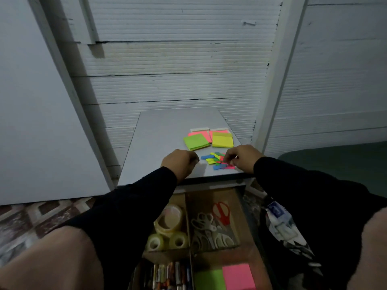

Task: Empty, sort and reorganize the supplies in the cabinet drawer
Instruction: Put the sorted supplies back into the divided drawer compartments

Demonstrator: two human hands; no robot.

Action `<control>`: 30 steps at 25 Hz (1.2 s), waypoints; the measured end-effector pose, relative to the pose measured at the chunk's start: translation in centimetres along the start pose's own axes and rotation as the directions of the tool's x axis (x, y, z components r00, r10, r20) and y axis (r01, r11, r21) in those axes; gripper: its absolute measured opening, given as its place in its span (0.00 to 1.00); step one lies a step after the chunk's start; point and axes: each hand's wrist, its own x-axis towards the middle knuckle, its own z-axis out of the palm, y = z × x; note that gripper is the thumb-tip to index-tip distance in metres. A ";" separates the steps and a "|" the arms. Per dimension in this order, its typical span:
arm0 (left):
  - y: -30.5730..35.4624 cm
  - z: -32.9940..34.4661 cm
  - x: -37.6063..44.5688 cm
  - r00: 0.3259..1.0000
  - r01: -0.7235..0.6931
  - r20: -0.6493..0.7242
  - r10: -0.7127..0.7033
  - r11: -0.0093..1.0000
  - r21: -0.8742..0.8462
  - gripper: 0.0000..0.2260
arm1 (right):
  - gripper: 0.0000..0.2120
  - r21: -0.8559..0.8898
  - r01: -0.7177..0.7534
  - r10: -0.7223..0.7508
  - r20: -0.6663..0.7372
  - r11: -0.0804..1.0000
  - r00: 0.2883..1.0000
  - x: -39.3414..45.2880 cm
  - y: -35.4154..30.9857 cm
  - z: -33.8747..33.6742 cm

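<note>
On the grey cabinet top (159, 139) lie a green sticky-note pad (196, 142), a yellow pad (222, 140) and pink pads (199, 134) behind them. In front is a loose pile of small coloured index tabs (214, 160). My right hand (240, 159) hovers over the pile's right side, fingers curled down and pinching among the tabs. My left hand (180, 164) is to the left of the pile with its fingers curled; nothing shows in it. Below, the open drawer (244, 218) holds tape rolls (167, 229), scissors (213, 220), pens (169, 275) and green and pink pads (226, 277).
A ribbed white wall (178, 84) rises behind the cabinet top. A white panel (37, 114) stands at the left, and a white post (278, 76) at the right. Patterned floor tiles (31, 216) show at lower left. My knees frame the drawer.
</note>
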 end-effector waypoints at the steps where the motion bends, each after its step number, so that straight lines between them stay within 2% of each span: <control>1: -0.5 0.2 0.9 0.999 0.017 -0.035 -0.018 0.999 -0.031 0.12 | 0.15 0.004 -0.006 0.006 -0.024 1.000 1.000 1.0 0.3 0.0; 5: -2.5 1.9 5.4 0.994 0.074 -0.067 -0.085 0.985 -0.155 0.13 | 0.12 0.016 -0.079 0.080 -0.094 0.997 0.992 5.8 2.0 0.2; 10: -3.6 3.3 10.1 0.989 0.144 0.056 -0.135 0.967 -0.209 0.21 | 0.20 0.048 -0.179 0.183 -0.088 0.983 0.979 10.9 4.1 0.6; 14: -4.2 4.5 12.2 0.982 0.186 0.074 -0.174 0.958 -0.218 0.23 | 0.26 0.084 -0.178 0.185 -0.090 0.980 0.979 13.1 5.1 2.5; 18: -4.0 5.5 12.0 0.971 0.237 -0.003 -0.241 0.957 -0.166 0.25 | 0.29 0.017 -0.168 0.169 -0.063 0.986 0.984 14.3 6.1 3.2; 23: -4.0 6.2 10.8 0.934 0.247 -0.148 -0.324 0.889 -0.385 0.27 | 0.40 0.039 -0.236 0.237 -0.020 0.971 0.971 15.4 6.9 2.8; 25: -4.5 6.4 10.8 0.918 0.221 -0.181 -0.352 0.835 -0.503 0.22 | 0.38 0.107 -0.282 0.288 -0.050 0.953 0.956 15.2 6.8 2.6; 27: -4.8 6.6 10.8 0.903 0.169 -0.225 -0.367 0.782 -0.601 0.17 | 0.34 0.261 -0.285 0.326 -0.126 0.922 0.937 14.8 6.6 2.7; 30: -5.1 6.7 10.5 0.884 0.097 -0.265 -0.384 0.708 -0.700 0.12 | 0.21 0.399 -0.254 0.366 -0.236 0.881 0.900 14.0 6.7 3.3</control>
